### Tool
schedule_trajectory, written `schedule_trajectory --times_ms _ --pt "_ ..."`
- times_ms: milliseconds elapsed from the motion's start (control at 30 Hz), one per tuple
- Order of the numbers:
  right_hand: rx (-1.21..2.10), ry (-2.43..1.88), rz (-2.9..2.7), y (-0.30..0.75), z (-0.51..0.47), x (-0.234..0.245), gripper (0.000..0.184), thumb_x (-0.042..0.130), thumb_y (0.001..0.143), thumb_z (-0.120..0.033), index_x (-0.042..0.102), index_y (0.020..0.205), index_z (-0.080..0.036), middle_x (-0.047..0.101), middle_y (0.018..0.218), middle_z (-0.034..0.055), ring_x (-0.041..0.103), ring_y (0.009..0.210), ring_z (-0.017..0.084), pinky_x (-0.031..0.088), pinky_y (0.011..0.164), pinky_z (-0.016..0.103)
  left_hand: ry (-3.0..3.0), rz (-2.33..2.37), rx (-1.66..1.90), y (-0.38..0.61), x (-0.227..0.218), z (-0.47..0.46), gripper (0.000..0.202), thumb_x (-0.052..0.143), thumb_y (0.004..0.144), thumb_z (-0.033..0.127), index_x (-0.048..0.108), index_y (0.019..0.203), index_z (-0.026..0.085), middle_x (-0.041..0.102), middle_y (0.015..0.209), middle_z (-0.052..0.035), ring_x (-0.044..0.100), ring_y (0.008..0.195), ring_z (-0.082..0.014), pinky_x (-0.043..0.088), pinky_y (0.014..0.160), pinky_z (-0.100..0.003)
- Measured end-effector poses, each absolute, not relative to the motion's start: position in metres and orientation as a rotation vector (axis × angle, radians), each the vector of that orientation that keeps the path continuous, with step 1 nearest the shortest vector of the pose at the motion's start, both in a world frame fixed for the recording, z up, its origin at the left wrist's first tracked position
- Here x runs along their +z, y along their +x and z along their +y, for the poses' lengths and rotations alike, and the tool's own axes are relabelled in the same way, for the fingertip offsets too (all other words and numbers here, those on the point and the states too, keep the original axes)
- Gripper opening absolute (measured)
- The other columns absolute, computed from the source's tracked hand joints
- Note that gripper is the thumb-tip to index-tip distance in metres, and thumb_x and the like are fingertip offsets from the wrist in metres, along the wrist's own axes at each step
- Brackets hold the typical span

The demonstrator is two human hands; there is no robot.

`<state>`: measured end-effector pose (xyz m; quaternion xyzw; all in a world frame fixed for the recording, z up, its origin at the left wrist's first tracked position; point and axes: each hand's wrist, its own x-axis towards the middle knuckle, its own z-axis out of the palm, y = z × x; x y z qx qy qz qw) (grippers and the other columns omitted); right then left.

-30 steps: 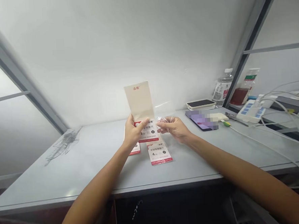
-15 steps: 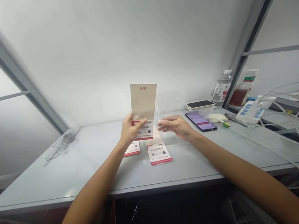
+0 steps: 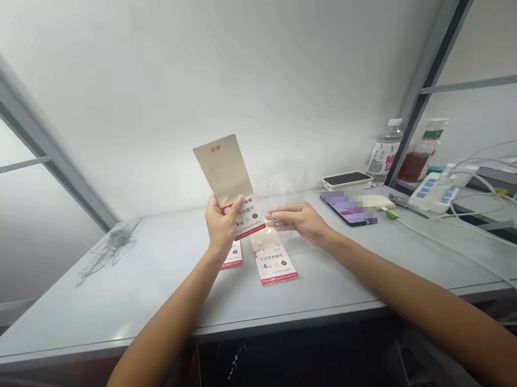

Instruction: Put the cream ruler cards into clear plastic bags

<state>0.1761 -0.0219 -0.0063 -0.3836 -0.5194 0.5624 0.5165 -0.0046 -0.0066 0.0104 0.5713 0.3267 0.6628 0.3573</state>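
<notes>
- Left hand (image 3: pixel 222 228) grips a paper ruler-set packet (image 3: pixel 226 175), raised at twelve o'clock and tilted toward eleven.
- Right hand (image 3: pixel 297 223) touches clear plastic film (image 3: pixel 282 186) at one o'clock; whether it grips cannot be told.

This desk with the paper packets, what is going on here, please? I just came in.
A person is holding up a cream-and-red packet for an exam ruler set in the left hand. The right hand is at a clear plastic bag and seems to pinch it. Two more packets lie on the grey table below the hands, and a phone lies to the right.
</notes>
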Motion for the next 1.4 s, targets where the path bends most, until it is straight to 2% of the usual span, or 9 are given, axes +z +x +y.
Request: schedule_trajectory --times_ms 133,300,533,667,833,1067,1400 --pt "1.394 -0.908 -1.208 0.175 -0.023 -0.006 0.022 0.073 0.063 -0.027 0.072 0.083 -0.017 0.071 0.088 0.0082 0.067 0.084 0.021 0.051 0.076 0.031 1.383 0.745 1.819 0.0 0.013 -0.01 0.044 0.065 0.071 0.041 0.05 0.107 0.021 0.063 0.106 -0.0064 0.061 0.096 -0.0195 0.05 0.081 -0.033" --pt "1.449 -0.833 -1.148 0.17 -0.025 -0.004 0.021 0.073 0.061 -0.022 0.072 0.082 -0.017 0.072 0.082 0.0052 0.066 0.073 0.016 0.052 0.074 0.032 1.418 0.785 1.853 0.004 0.012 -0.016 0.038 0.065 0.071 0.042 0.051 0.1 0.022 0.063 0.102 -0.0033 0.061 0.092 -0.0172 0.05 0.08 -0.031" --pt "1.47 -0.713 -1.112 0.171 -0.024 -0.005 0.024 0.071 0.065 -0.026 0.071 0.088 -0.018 0.071 0.092 0.0078 0.066 0.086 0.022 0.051 0.079 0.034 1.386 0.783 2.055 0.001 0.016 -0.016 0.032 0.066 0.072 0.037 0.049 0.093 0.021 0.061 0.088 -0.0007 0.06 0.08 -0.0133 0.05 0.069 -0.025" --pt "1.477 -0.709 -1.1 0.17 -0.023 -0.006 0.024 0.072 0.065 -0.026 0.072 0.088 -0.018 0.072 0.09 0.0077 0.066 0.081 0.02 0.05 0.078 0.033 1.375 0.748 2.119 0.003 0.014 -0.014 0.029 0.066 0.072 0.033 0.05 0.092 0.02 0.061 0.084 0.0001 0.06 0.076 -0.0124 0.05 0.067 -0.025" --pt "1.446 -0.68 -1.113 0.165 -0.024 -0.007 0.022 0.072 0.065 -0.027 0.072 0.086 -0.019 0.072 0.082 0.0034 0.064 0.071 0.014 0.049 0.07 0.029 1.499 0.763 1.979 0.01 0.005 -0.018 0.028 0.063 0.075 0.032 0.051 0.096 0.02 0.062 0.091 -0.0018 0.061 0.082 -0.0145 0.049 0.072 -0.027" --pt "1.352 -0.753 -1.125 0.162 -0.022 -0.005 0.023 0.073 0.064 -0.037 0.073 0.08 -0.02 0.07 0.079 0.0034 0.063 0.069 0.015 0.049 0.069 0.031 1.871 1.087 1.628 0.005 0.002 -0.018 0.033 0.06 0.076 0.039 0.056 0.102 0.019 0.06 0.1 -0.0069 0.058 0.093 -0.019 0.045 0.08 -0.031" --pt "1.26 -0.838 -1.077 0.168 -0.022 -0.001 0.027 0.074 0.061 -0.04 0.071 0.078 -0.019 0.068 0.073 0.0015 0.063 0.066 0.015 0.051 0.066 0.031 1.907 1.137 1.31 -0.003 0.0 -0.012 0.037 0.061 0.073 0.046 0.06 0.098 0.018 0.065 0.097 -0.0072 0.06 0.088 -0.0213 0.047 0.072 -0.031"
